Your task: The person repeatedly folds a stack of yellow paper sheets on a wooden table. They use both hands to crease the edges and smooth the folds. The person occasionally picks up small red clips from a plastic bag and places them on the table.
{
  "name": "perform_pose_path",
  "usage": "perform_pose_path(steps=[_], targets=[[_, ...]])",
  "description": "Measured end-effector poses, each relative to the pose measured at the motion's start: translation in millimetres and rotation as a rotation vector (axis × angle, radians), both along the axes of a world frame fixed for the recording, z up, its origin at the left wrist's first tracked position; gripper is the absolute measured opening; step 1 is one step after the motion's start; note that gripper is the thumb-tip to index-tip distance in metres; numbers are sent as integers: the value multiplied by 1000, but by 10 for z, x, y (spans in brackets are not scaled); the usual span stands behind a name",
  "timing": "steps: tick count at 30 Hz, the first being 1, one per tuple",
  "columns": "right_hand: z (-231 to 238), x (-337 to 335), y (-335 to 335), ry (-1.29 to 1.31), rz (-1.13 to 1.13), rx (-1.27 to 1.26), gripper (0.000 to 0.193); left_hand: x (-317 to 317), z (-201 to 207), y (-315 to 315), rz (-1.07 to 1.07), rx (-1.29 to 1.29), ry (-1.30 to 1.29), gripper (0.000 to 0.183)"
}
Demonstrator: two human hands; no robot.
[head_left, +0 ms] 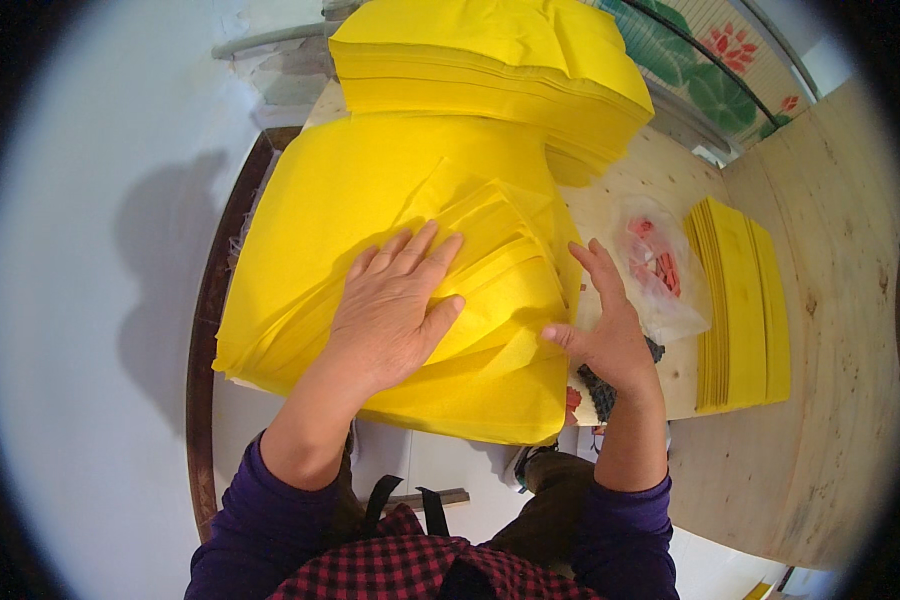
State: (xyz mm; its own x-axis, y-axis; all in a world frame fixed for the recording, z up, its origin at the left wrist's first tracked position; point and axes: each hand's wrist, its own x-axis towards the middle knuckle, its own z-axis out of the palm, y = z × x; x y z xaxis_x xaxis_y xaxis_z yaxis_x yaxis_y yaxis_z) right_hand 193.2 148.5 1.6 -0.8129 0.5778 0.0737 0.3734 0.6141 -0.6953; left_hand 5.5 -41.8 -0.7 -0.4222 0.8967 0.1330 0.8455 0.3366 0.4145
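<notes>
A broad stack of yellow fabric sheets (370, 180) lies in front of me, its upper sheets folded and fanned toward the near right. My left hand (395, 300) rests flat on these sheets, fingers stretched out and thumb apart. At the stack's right edge is my right hand (610, 330), its fingers and thumb spread with nothing between them. Whether its thumb touches the fabric I cannot tell. Below that hand a dark, crumpled piece (600, 393) shows partly behind my wrist.
Behind stands a taller pile of yellow sheets (490, 75). On the right are a clear plastic bag (685, 310) with red pieces and a folded yellow stack (740, 310) beside a wooden panel (830, 300). A dark brown frame edge (202, 400) runs along the left.
</notes>
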Motion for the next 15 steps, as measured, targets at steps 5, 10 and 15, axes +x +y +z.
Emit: perform_pose_path(steps=[5,10,15], targets=[[-158,-143,-29,106,-124,-6,77,-17,0,13,-6,0,-9,61],[-222,-210,-50,93,-177,46,73,-5,7,12,-2,-7,-7,61],[-156,-146,-66,10,-123,41,84,-4,11,4,-4,-1,-5,60]])
